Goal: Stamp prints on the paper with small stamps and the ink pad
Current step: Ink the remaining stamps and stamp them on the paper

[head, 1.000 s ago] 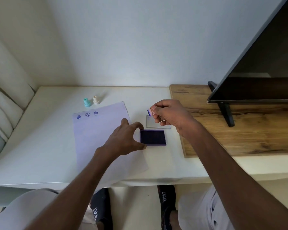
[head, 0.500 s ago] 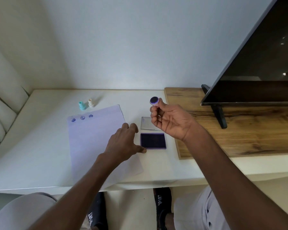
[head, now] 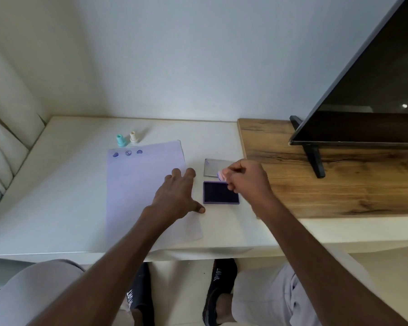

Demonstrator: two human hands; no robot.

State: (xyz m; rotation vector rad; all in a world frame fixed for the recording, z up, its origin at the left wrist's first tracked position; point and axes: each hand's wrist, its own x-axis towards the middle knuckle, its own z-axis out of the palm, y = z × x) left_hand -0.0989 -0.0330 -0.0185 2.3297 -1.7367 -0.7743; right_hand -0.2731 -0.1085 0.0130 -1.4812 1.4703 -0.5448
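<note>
Head view: the paper [head: 146,189] is a pale lilac sheet lying flat on the white desk [head: 57,208], with three purple prints [head: 127,153] in a row along its far edge. The ink pad [head: 221,192] is a dark purple square in a lilac frame, lying just right of the paper, its clear lid [head: 212,167] lying beyond it. My left hand [head: 177,196] rests flat on the paper's right edge, fingers straight, thumb near the pad's corner. My right hand [head: 244,178] pinches a small pink-and-purple stamp [head: 222,176] over the pad's far edge; contact cannot be determined. Two further stamps, teal [head: 120,140] and cream [head: 133,137], stand upright beyond the paper. The held stamp is mostly hidden by my fingers.
</note>
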